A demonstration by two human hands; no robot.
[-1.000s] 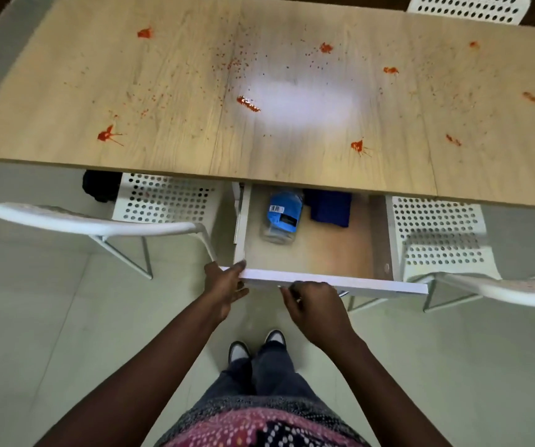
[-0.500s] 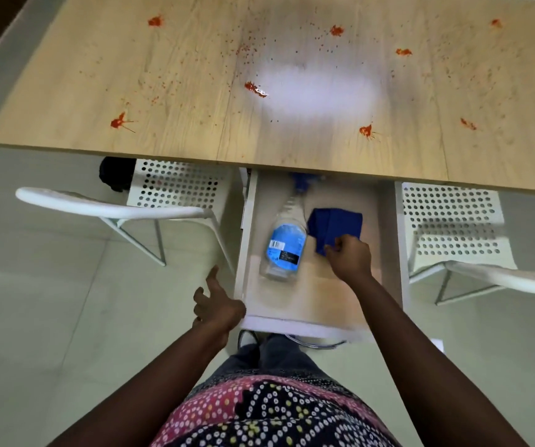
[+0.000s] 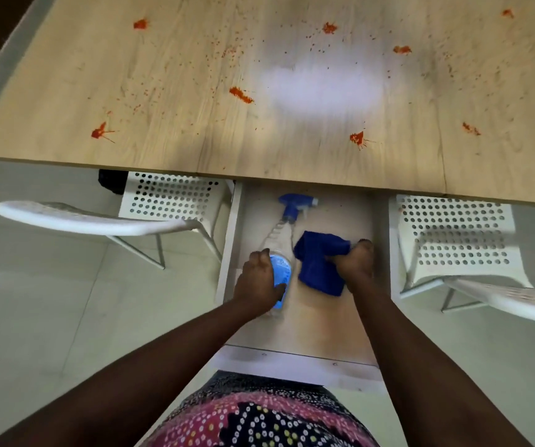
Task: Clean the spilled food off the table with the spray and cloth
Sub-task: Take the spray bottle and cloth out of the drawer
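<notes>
Head view: since half a second ago the left hand (image 3: 259,283) has dropped into the open drawer (image 3: 295,359) and wrapped round the spray bottle (image 3: 280,269), right hand (image 3: 355,264) now bunching the blue cloth (image 3: 319,264) beside it; table (image 3: 195,91) stains untouched, wiping not yet begun.

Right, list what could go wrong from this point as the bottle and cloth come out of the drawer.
1. The spray bottle lies flat with its nozzle toward the table edge; lifted carelessly by the left hand, the trigger head could catch under it.
2. The blue cloth, gripped by the right hand, hangs loose and may snag on the drawer.
3. The open drawer presses near the person's body; leaning forward could bump it.
</notes>
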